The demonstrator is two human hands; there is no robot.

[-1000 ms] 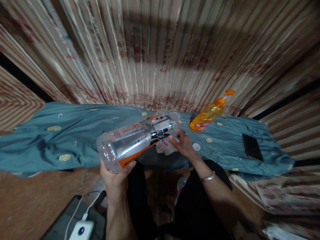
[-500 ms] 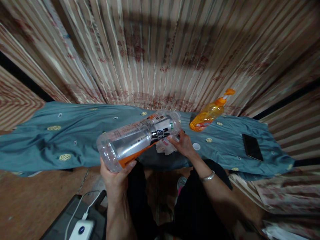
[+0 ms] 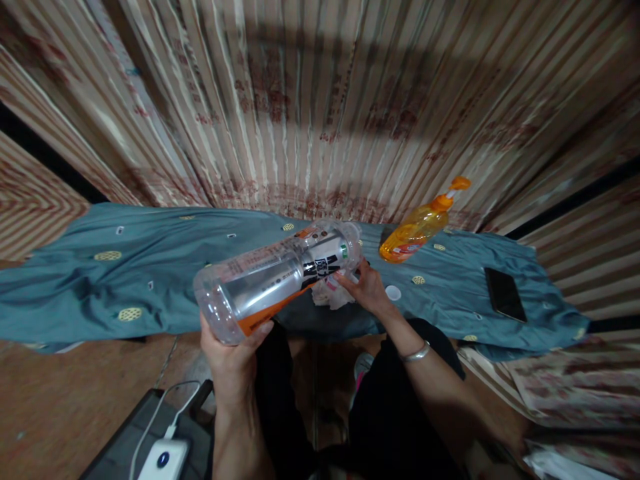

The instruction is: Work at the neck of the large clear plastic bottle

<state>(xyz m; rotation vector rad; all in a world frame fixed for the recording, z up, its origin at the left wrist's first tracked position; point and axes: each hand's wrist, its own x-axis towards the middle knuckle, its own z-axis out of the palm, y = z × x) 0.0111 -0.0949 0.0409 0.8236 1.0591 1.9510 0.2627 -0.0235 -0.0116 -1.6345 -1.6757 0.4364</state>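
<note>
A large clear plastic bottle (image 3: pixel 270 283) with a silver, black and orange label lies slanted between my hands, its base at the lower left and its neck at the upper right. My left hand (image 3: pixel 233 347) grips it from below at the base end. Near the neck, my right hand (image 3: pixel 367 287) holds the other end, thumb against the label; some of its fingers are hidden behind the bottle. Just under the bottle, beside my right thumb, is a crumpled whitish wrapper or tissue (image 3: pixel 333 295). A small white cap (image 3: pixel 393 293) rests on the cloth to the right.
An orange pump bottle of liquid (image 3: pixel 415 230) stands on the teal cloth (image 3: pixel 165 267), near the curtain (image 3: pixel 310 120). Further right lies a black phone (image 3: pixel 505 293). A white power bank (image 3: pixel 165 460) with a cable sits on a dark surface at lower left.
</note>
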